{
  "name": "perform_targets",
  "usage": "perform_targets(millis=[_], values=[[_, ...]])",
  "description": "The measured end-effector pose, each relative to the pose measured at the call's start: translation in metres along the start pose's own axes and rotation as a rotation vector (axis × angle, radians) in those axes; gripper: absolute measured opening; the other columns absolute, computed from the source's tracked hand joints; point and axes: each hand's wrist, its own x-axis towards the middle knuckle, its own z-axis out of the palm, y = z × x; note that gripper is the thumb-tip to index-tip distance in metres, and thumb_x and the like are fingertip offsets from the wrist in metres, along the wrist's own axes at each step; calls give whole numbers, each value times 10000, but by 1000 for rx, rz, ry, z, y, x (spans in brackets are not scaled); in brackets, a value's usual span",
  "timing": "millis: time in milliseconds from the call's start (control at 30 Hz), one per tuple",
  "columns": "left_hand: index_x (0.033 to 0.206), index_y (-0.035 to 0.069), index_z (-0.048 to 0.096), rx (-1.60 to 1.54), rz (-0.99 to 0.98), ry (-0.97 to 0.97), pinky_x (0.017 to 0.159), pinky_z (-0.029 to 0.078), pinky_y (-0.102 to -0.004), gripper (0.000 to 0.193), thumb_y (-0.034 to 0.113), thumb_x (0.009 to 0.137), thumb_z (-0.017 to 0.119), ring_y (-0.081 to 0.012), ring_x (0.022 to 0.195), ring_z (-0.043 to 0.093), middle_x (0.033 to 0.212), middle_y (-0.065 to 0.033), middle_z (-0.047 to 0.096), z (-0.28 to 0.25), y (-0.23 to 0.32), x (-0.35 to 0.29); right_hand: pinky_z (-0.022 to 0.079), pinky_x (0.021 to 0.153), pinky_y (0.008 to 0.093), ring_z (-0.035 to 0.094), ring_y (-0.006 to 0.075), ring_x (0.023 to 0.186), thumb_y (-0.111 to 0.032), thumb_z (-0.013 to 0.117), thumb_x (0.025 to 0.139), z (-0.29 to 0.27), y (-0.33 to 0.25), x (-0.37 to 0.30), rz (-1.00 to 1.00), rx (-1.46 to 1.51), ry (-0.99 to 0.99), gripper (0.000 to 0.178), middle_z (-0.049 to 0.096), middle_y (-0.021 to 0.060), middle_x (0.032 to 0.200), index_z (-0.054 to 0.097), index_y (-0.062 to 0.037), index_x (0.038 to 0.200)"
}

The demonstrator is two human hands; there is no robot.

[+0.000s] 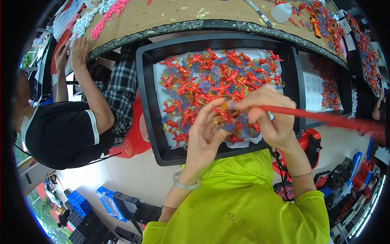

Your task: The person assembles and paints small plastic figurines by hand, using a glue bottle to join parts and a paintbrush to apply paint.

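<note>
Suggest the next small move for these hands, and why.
I'd probably steady the small red figure in the left hand: the right hand holds a long red tool with its tip close to that hand's fingers, contact unclear, and similar pieces crowd the black tray below, so a dropped one could be hard to pick out.

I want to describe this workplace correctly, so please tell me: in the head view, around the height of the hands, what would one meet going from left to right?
Co-worker's black shirt, red stool, wearer's left hand, wearer's right hand, second black tray.
</note>
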Motion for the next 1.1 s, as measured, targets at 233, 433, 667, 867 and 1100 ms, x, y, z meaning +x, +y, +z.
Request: perform_targets(millis=[233, 433, 667, 867, 1100], values=[[1370, -13, 346, -34, -69, -10, 857, 486, -277, 595, -6, 850, 634, -188, 1085, 560, 1294, -107, 477, -7, -3, -2, 389, 697, 296, 613, 184, 680, -119, 627, 829, -4, 5, 0, -40, -141, 22, 93, 680, 26, 759, 659, -55, 770], [1385, -17, 341, -61, -20, 38, 745, 503, -272, 714, 221, 833, 726, -198, 1021, 600, 1281, -142, 528, 1, 0, 1, 387, 685, 294, 602, 165, 650, -129, 630, 833, -9, -2, -6, 84, 58, -4, 93, 688, 16, 757, 676, -74, 775], [1367, 13, 370, -29, 23, 62, 813, 505, -262, 664, 7, 797, 710, -170, 1060, 564, 1314, -109, 500, 1, -3, 2, 388, 650, 293, 597, 161, 604, -172, 697, 787, -13, -7, -10, 138, 92, -10, 94, 690, 16, 733, 693, -83, 760], [1329, 54, 456, 538, 159, 228, 735, 455, -226, 762, -47, 648, 783, -101, 883, 550, 1176, -69, 604, 3, -5, 0, 401, 604, 278, 606, 142, 591, -132, 750, 736, -13, -22, -16, 85, -46, 53, 90, 700, 6, 737, 720, -63, 786], [1344, 55, 455, 887, 441, 336, 707, 453, -280, 883, -63, 542, 805, -205, 821, 572, 1044, -82, 663, 10, -14, 0, 450, 595, 285, 592, 169, 555, -128, 788, 708, 2, -15, -24, 10, -154, 75, 139, 700, 42, 747, 715, -50, 797]])
